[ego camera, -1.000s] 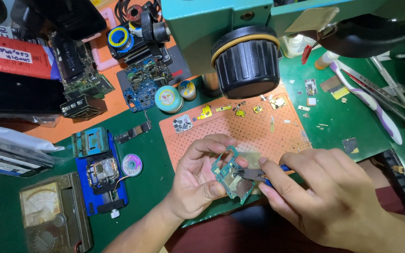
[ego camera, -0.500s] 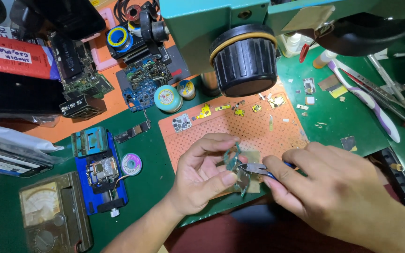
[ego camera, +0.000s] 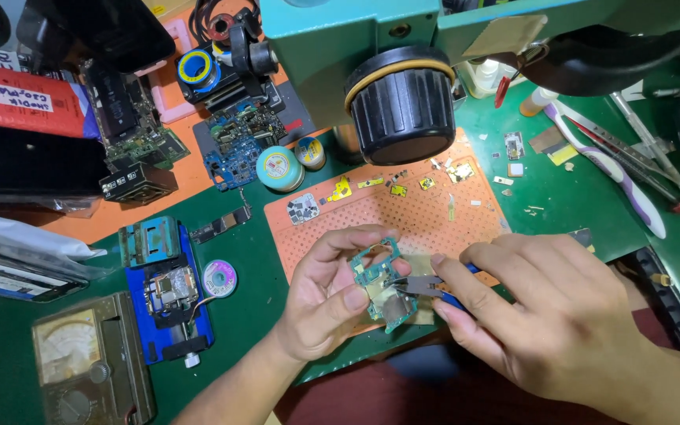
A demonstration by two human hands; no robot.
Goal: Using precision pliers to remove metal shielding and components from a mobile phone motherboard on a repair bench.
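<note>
My left hand (ego camera: pixel 326 303) pinches a small green circuit board (ego camera: pixel 377 279) between thumb and fingers, just above the near edge of an orange perforated work mat (ego camera: pixel 434 212). My right hand (ego camera: pixel 545 315) grips blue-handled tweezers (ego camera: pixel 426 286) whose metal tips touch the middle of the board. The board is tilted and partly covered by my fingers. Several tiny yellow and silver parts lie on the mat's far side.
A teal microscope with a black knurled lens (ego camera: pixel 400 106) hangs over the mat. A blue board holder (ego camera: pixel 168 291) and an analog meter (ego camera: pixel 88 362) sit at left, solder reels (ego camera: pixel 279 168) and circuit boards behind. Tweezers and a toothbrush (ego camera: pixel 607 169) lie at right.
Both hands have turned and shifted the board slightly over the mat's near edge; the tweezers stay pressed to it. Nothing else on the bench moved.
</note>
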